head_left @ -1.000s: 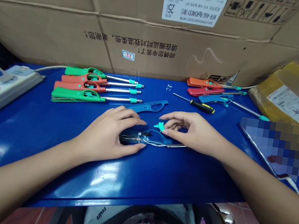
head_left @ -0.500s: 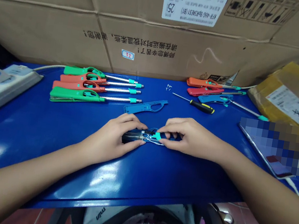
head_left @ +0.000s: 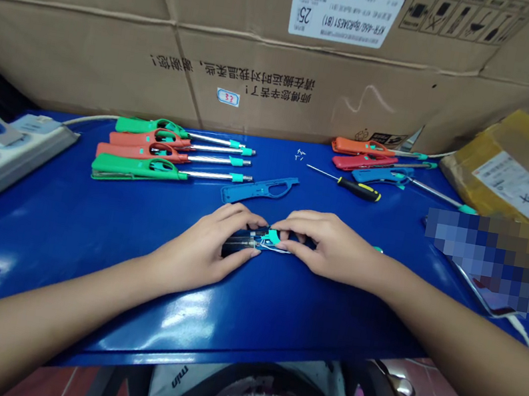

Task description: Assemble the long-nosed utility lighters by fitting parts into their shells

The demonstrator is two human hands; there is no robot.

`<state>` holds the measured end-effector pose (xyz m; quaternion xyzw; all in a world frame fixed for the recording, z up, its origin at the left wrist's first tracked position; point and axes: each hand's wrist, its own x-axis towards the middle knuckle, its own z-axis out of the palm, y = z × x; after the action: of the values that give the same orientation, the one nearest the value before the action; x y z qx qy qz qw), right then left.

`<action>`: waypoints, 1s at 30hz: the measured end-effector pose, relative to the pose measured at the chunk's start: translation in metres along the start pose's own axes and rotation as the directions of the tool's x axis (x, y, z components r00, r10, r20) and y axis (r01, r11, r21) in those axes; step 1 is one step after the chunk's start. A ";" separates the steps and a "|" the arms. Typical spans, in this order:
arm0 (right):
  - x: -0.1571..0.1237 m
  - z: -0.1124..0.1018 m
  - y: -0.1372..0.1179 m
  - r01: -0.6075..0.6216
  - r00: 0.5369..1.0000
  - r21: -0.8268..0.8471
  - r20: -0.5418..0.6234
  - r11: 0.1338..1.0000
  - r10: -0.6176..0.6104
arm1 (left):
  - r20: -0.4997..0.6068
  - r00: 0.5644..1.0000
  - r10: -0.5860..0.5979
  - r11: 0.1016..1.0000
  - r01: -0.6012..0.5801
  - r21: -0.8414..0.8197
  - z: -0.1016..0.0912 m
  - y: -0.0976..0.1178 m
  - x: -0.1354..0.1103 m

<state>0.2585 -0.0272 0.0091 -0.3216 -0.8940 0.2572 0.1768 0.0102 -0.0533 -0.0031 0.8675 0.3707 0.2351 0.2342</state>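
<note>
Teal trigger (head_left: 274, 237), head view: at the open lighter (head_left: 239, 242), mid-table | right hand (head_left: 332, 244): thumb and fingers pinching the teal trigger | left hand (head_left: 209, 243): thumb near, fingers far, clasping the open lighter's left end | blue casing half (head_left: 259, 190): just beyond left hand | screwdriver (head_left: 358, 189): farther, right

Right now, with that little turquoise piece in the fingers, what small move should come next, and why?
Probably the right hand should ease the turquoise piece gently down into the open lighter, minding the white wire. The piece is pinched at the lighter's exposed insides, the left hand holds the lighter, and the wire runs close by, where it might get trapped.
</note>
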 end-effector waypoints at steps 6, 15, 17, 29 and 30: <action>0.002 0.008 -0.001 0.028 0.998 0.046 -0.056 0.999 -0.026 | -0.017 1.000 0.002 1.000 -0.002 -0.011 0.001 0.001 0.001; 0.001 -0.013 -0.003 -0.105 0.994 0.054 -0.014 0.993 0.106 | -0.086 0.995 0.052 0.998 -0.048 0.052 0.003 0.003 -0.001; 0.000 -0.016 -0.003 -0.099 0.995 0.034 0.009 0.995 0.099 | -0.084 0.992 0.093 0.990 -0.083 0.113 0.002 0.003 -0.002; 0.004 -0.005 0.005 -0.246 0.966 0.194 -0.030 0.950 0.256 | 0.098 0.991 0.088 0.834 -0.127 0.537 0.003 0.024 -0.012; 0.003 -0.008 0.006 -0.240 0.967 0.196 -0.037 0.951 0.252 | 0.101 0.991 0.082 0.844 -0.123 0.522 0.004 0.025 -0.012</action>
<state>0.2630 -0.0179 0.0127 -0.4200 -0.8123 0.3514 0.2006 0.0183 -0.0788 0.0051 0.9252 0.3649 0.1039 -0.0119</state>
